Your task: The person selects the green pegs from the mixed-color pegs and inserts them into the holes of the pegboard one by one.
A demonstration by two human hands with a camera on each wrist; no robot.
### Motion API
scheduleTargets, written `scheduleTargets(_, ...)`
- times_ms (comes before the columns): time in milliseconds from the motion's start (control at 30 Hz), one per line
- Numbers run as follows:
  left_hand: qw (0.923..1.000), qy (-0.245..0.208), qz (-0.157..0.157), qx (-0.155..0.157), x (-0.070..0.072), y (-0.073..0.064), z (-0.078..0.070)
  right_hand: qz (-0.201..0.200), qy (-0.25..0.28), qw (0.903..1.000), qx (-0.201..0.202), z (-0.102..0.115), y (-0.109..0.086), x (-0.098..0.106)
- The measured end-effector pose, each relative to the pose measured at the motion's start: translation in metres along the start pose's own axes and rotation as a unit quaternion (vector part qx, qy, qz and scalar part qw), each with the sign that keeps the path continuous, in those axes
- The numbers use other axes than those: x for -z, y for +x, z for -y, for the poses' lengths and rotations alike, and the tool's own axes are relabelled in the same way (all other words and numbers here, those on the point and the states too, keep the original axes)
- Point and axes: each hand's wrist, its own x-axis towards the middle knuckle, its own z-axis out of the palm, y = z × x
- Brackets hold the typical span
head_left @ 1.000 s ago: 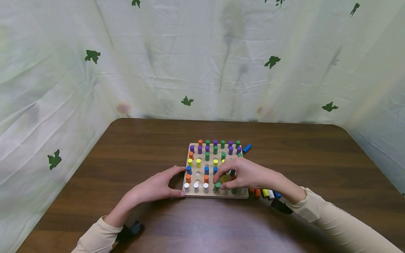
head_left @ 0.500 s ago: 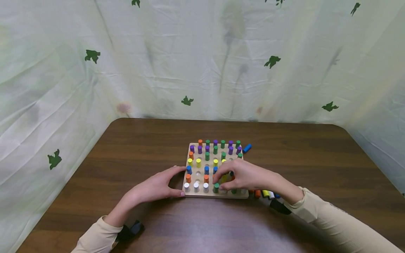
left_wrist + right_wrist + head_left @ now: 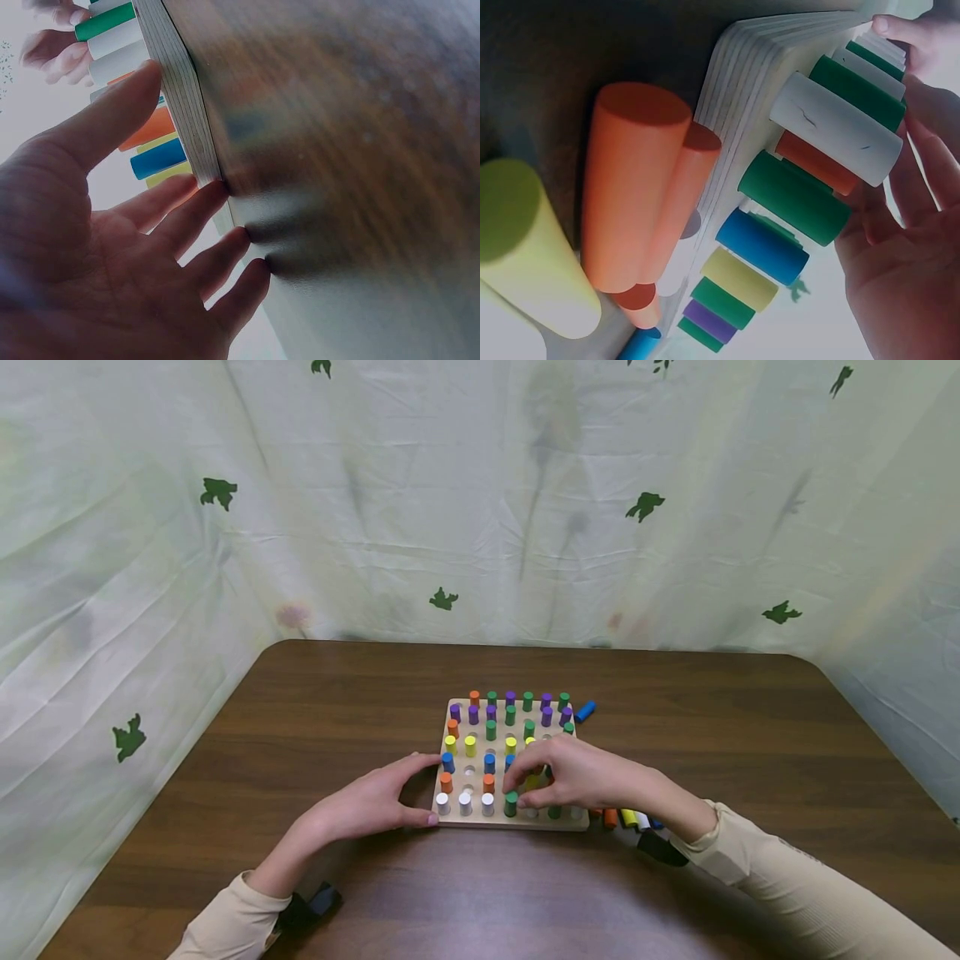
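A wooden pegboard (image 3: 457, 821) with rows of coloured pegs lies on the table. My left hand (image 3: 371, 797) rests against its left side; in the left wrist view the thumb and fairly straight fingers touch the board's edge. Over the near rows, my right hand (image 3: 581, 772) pinches a green peg (image 3: 511, 805) between thumb and fingers. That peg stands upright in the nearest row, right of several white pegs (image 3: 465, 804). Orange, blue and yellow pegs stand in rows behind. My right hand hides part of the board's right side.
Loose orange (image 3: 610, 818), yellow (image 3: 628, 818), white and blue pegs lie beside the board's near right corner, under the right forearm. A loose blue peg (image 3: 586, 712) lies by the far right corner. A pale cloth with green bird shapes hangs behind the table (image 3: 360, 693).
The green peg at my right fingertips has gone from slightly tilted to upright. My right hand has shifted a little to the left. My left hand has not moved.
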Motion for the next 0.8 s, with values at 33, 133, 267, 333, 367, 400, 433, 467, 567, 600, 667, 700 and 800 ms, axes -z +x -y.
scheduleTargets(33,1.0,0.0,0.001,0.0,0.0,0.0,0.0,0.0,-0.001,1.0,0.001,0.0,0.0,0.0)
scheduleTargets(133,1.0,-0.001,0.002,-0.001,0.0,0.0,0.0,0.001,-0.003,1.0,0.003,0.0,-0.001,0.0)
scheduleTargets(267,1.0,-0.001,0.002,-0.001,0.0,0.0,0.001,-0.002,0.002,0.9999,0.01,0.0,-0.002,0.002)
scheduleTargets(333,1.0,0.0,0.001,0.001,-0.001,0.001,0.001,-0.006,0.01,0.9999,0.011,0.0,-0.003,0.002)
scheduleTargets(367,1.0,0.0,0.001,0.001,-0.001,0.001,0.001,-0.009,0.013,0.9998,0.01,-0.001,-0.004,0.003)
scheduleTargets(400,1.0,0.001,0.001,0.002,-0.001,0.002,0.001,-0.012,0.019,0.9997,0.008,-0.001,-0.005,0.003)
scheduleTargets(433,1.0,0.002,0.0,0.002,-0.001,0.002,0.001,-0.017,0.023,0.9996,0.004,-0.001,-0.006,0.003)
scheduleTargets(467,1.0,0.002,0.0,0.003,-0.001,0.002,0.001,-0.021,0.029,0.9993,0.001,-0.001,-0.007,0.004)
scheduleTargets(567,1.0,0.005,-0.001,0.003,-0.001,0.002,0.002,-0.037,0.036,0.9986,-0.01,-0.001,-0.012,0.005)
scheduleTargets(600,1.0,0.005,-0.001,0.004,-0.001,0.002,0.002,-0.041,0.037,0.9984,-0.013,-0.001,-0.014,0.005)
scheduleTargets(667,1.0,0.005,-0.001,0.002,-0.001,0.002,0.003,-0.051,0.036,0.9979,-0.019,-0.002,-0.019,0.006)
scheduleTargets(700,1.0,0.006,0.0,0.001,-0.001,0.002,0.003,-0.058,0.034,0.9975,-0.023,-0.002,-0.022,0.007)
scheduleTargets(800,1.0,0.006,0.003,0.0,-0.001,0.003,0.004,-0.09,0.028,0.9948,-0.038,0.0,-0.033,0.009)
